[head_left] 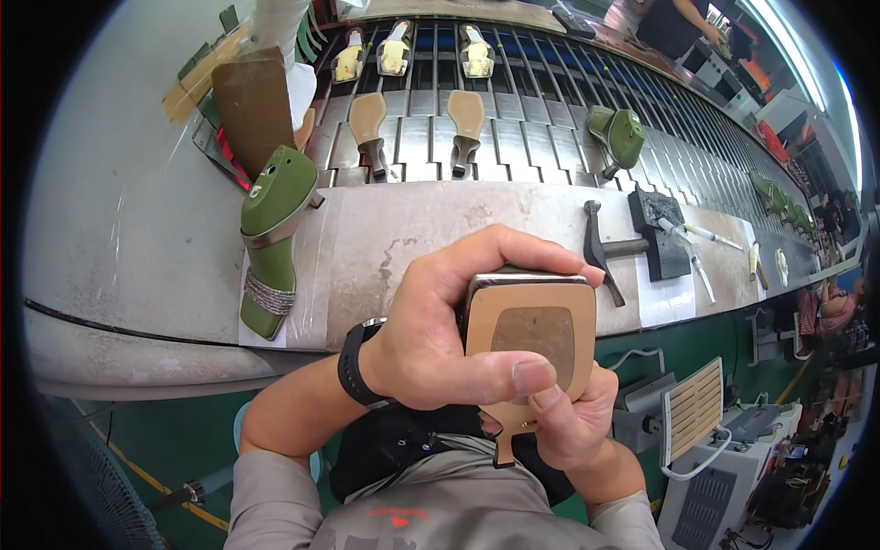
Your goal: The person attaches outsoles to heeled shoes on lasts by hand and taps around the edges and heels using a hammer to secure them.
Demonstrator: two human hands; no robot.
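Note:
A heeled shoe (pixel 530 297) is held up in front of me with its tan sole facing me. A darker brown patch covers the sole's middle, and the small heel points down toward my body. My left hand (pixel 440 330), with a black watch on its wrist, wraps the shoe's left side and top edge, its thumb across the sole. My right hand (pixel 576 422) grips the lower right part, thumb pressed near the left thumb. The shoe's upper faces away and is mostly hidden.
A green heeled sandal (pixel 275 238) rests at the left of the bench (pixel 367 220). To the right are a hammer (pixel 607 249), a black block (pixel 662 240) and syringe-like tubes (pixel 710 236). Beyond, a slatted metal conveyor (pixel 513 147) carries several shoes, including a green one (pixel 625 137).

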